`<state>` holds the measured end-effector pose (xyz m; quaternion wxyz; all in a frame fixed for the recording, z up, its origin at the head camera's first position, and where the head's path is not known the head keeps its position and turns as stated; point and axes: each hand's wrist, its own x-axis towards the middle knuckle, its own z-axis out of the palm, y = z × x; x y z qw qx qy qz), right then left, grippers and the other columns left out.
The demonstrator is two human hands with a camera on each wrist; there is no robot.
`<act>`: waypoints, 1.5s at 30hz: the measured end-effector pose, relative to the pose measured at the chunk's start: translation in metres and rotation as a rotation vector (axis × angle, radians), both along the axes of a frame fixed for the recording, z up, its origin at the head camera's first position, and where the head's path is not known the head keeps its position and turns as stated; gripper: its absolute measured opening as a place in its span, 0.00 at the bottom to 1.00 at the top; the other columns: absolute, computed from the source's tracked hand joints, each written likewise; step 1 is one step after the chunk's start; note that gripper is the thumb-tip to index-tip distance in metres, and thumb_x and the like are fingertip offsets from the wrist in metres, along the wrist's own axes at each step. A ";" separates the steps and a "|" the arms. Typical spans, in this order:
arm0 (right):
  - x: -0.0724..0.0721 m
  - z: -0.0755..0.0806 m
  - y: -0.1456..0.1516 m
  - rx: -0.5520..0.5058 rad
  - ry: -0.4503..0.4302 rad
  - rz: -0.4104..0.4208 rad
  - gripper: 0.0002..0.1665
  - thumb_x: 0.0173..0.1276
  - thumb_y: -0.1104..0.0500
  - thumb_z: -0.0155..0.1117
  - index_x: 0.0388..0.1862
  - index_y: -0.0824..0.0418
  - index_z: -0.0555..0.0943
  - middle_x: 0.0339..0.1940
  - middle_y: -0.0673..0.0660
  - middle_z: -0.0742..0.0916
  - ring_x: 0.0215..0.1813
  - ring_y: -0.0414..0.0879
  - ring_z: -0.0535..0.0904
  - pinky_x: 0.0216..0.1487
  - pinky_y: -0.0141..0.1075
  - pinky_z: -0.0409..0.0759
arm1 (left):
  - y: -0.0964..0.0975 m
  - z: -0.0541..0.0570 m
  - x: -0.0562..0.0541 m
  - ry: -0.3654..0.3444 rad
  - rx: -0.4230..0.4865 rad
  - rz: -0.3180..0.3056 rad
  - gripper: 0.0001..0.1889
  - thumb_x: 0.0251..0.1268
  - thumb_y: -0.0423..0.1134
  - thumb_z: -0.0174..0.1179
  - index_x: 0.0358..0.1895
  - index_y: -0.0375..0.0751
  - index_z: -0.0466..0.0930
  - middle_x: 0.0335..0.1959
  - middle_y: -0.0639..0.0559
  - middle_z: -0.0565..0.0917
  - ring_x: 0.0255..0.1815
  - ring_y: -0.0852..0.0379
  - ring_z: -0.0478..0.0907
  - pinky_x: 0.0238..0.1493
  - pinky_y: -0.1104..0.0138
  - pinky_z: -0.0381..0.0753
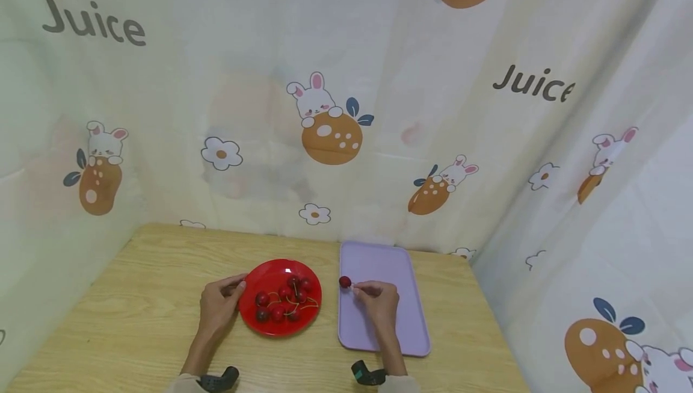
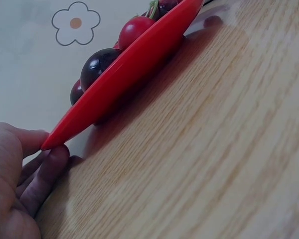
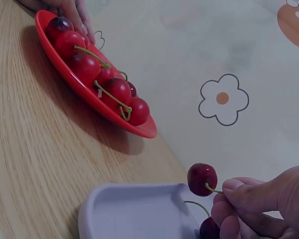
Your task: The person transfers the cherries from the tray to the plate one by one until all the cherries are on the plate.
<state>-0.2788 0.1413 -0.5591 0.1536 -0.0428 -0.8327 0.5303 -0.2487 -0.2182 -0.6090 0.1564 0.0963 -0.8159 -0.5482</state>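
My left hand (image 1: 218, 307) pinches the left rim of a round red plate (image 1: 258, 278). In the left wrist view the thumb lies on the rim with fingers underneath. Several dark red cherries (image 1: 277, 312), some with green stems, rest on the plate. To the right, my right hand (image 1: 381, 304) pinches the stem of one dark cherry (image 3: 202, 179) between thumb and fingertips. That cherry hangs over the left side of a pale purple tray (image 1: 397, 330). Another cherry (image 3: 209, 229) with a stem shows at the tray in the right wrist view, partly behind the fingers; the head view hides it.
Both plate and tray stand on a light wooden table (image 1: 135, 321), a narrow strip of wood between them. A printed curtain (image 1: 260, 68) with rabbits and flowers hangs behind and along the sides. Each wrist wears a dark strap device (image 1: 219, 379).
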 end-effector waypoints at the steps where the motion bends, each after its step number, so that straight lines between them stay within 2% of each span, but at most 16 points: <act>1: 0.000 0.000 -0.001 -0.006 0.003 0.002 0.05 0.58 0.69 0.85 0.31 0.65 0.95 0.31 0.61 0.95 0.34 0.44 0.90 0.39 0.24 0.78 | 0.000 0.000 0.000 0.000 0.000 -0.002 0.13 0.79 0.35 0.65 0.59 0.38 0.92 0.52 0.39 0.94 0.37 0.66 0.85 0.35 0.73 0.79; 13: -0.002 -0.001 -0.006 -0.072 -0.005 0.042 0.03 0.60 0.71 0.83 0.31 0.66 0.95 0.30 0.62 0.95 0.31 0.39 0.88 0.34 0.23 0.81 | 0.001 -0.002 0.000 0.002 -0.015 0.000 0.13 0.80 0.35 0.65 0.60 0.39 0.92 0.53 0.39 0.94 0.38 0.65 0.85 0.36 0.74 0.79; 25: -0.002 0.001 -0.010 -0.097 -0.002 0.070 0.03 0.60 0.71 0.83 0.32 0.67 0.94 0.31 0.63 0.95 0.31 0.43 0.90 0.33 0.24 0.82 | 0.002 -0.001 0.001 0.013 -0.004 -0.003 0.13 0.79 0.34 0.65 0.59 0.38 0.91 0.51 0.38 0.94 0.36 0.65 0.84 0.34 0.74 0.79; 35: -0.002 0.004 -0.019 -0.151 -0.010 0.105 0.03 0.61 0.72 0.81 0.34 0.69 0.94 0.31 0.66 0.94 0.28 0.41 0.89 0.32 0.26 0.83 | 0.001 -0.001 0.000 0.016 -0.014 -0.004 0.13 0.79 0.34 0.65 0.60 0.38 0.91 0.51 0.38 0.94 0.36 0.65 0.84 0.35 0.74 0.79; 45: 0.000 0.004 -0.026 -0.192 0.007 0.148 0.04 0.61 0.74 0.80 0.34 0.73 0.93 0.32 0.70 0.94 0.28 0.47 0.90 0.31 0.26 0.83 | 0.001 -0.001 0.000 0.009 -0.007 -0.006 0.13 0.79 0.34 0.65 0.60 0.38 0.91 0.53 0.38 0.93 0.36 0.65 0.84 0.36 0.74 0.79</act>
